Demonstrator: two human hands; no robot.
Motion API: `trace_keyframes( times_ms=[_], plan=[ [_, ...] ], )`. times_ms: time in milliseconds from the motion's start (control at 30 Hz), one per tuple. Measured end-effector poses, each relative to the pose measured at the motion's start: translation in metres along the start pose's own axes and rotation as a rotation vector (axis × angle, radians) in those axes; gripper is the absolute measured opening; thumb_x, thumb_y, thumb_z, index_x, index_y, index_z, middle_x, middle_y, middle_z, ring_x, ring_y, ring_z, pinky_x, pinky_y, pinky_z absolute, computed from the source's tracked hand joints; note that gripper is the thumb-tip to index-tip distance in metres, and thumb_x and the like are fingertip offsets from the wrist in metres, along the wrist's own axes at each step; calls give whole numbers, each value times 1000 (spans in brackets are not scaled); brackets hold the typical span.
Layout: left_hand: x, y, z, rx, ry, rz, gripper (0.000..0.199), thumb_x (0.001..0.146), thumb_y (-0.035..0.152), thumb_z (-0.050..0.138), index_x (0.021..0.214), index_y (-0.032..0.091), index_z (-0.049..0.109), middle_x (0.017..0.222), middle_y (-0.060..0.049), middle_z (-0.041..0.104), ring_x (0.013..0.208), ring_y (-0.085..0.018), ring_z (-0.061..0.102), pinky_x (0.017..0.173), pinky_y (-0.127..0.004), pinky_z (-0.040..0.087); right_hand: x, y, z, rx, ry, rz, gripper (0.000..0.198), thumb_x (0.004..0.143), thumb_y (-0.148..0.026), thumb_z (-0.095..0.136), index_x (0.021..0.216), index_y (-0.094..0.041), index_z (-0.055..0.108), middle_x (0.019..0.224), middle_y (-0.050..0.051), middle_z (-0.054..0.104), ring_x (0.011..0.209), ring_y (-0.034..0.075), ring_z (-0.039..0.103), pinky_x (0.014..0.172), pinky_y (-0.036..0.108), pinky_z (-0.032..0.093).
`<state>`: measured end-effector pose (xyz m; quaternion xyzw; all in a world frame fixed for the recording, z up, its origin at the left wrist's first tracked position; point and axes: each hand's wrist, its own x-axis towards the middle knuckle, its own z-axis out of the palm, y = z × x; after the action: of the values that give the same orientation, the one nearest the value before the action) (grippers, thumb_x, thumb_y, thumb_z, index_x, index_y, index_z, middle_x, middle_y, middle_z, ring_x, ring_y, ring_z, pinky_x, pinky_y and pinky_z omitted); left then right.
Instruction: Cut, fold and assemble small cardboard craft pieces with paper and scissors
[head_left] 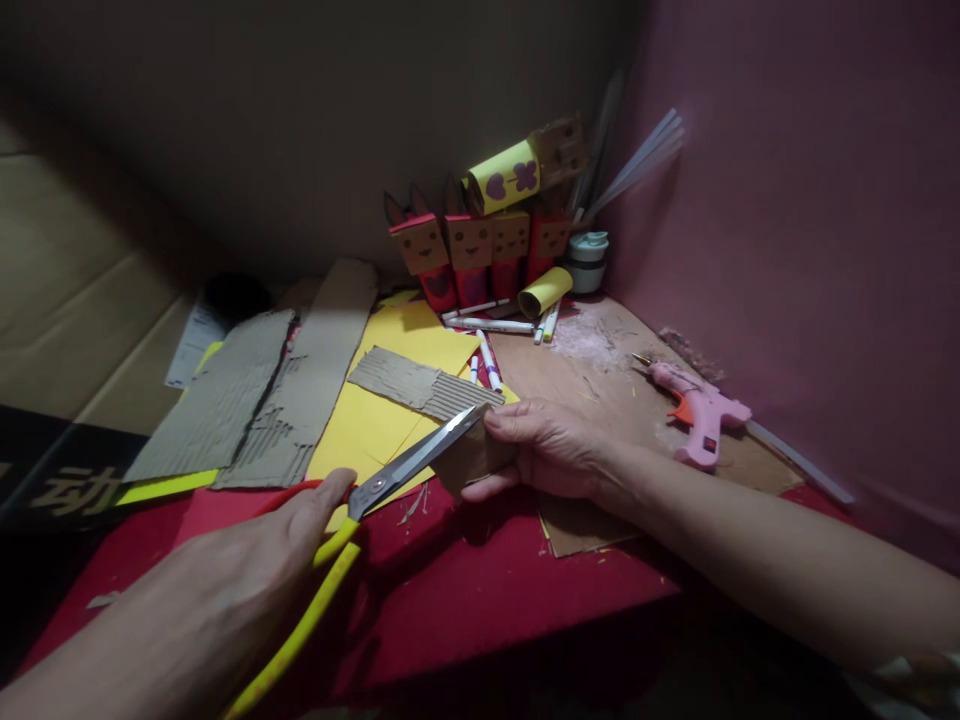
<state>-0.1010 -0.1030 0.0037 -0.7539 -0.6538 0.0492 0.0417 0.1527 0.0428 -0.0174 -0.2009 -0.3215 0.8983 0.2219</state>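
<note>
My left hand (262, 545) is closed around the handles of a pair of scissors (382, 487), one handle yellow and one red. The blades point up and to the right, meeting the edge of a small brown cardboard piece (472, 455). My right hand (551, 445) pinches that piece between thumb and fingers at its right side. Just behind it lies a strip of corrugated cardboard (397, 380) on yellow paper (352, 425). Whether the blades are fully closed on the cardboard is hard to make out.
Torn cardboard sheets (307, 370) lie at left. Cardboard-headed figures (472, 245) stand at the back, near a yellow paper tube (546, 292), markers (491, 326) and a lidded pot (587, 262). A pink glue gun (701, 410) rests at right by the wall. The red table edge (525, 640) is in front.
</note>
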Motion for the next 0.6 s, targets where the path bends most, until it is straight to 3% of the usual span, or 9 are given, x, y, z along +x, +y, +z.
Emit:
trace_keyframes(
  times_ms=[167,333,600],
  plan=[
    [-1,4,-5,25,-37,-2,59,84,16,27,138,10,49,118,-18,69,93,-33,70,72,-40,52,1,0,0,-36,7,10,18,81,-22,70,87,-6,67,73,9,68,74,19,67,74,41,58],
    [0,0,-3,16,-43,8,60,82,18,26,137,7,48,117,-20,68,92,-34,69,73,-43,52,1,-1,3,-22,15,7,11,83,-16,66,82,-6,67,70,8,68,69,17,67,67,37,60],
    [2,5,1,-96,-112,-111,61,88,38,28,143,19,43,125,-14,66,102,-35,67,78,-42,53,1,2,1,-22,-21,-1,10,84,-13,63,83,-5,68,72,9,69,69,17,67,66,35,61]
  ],
)
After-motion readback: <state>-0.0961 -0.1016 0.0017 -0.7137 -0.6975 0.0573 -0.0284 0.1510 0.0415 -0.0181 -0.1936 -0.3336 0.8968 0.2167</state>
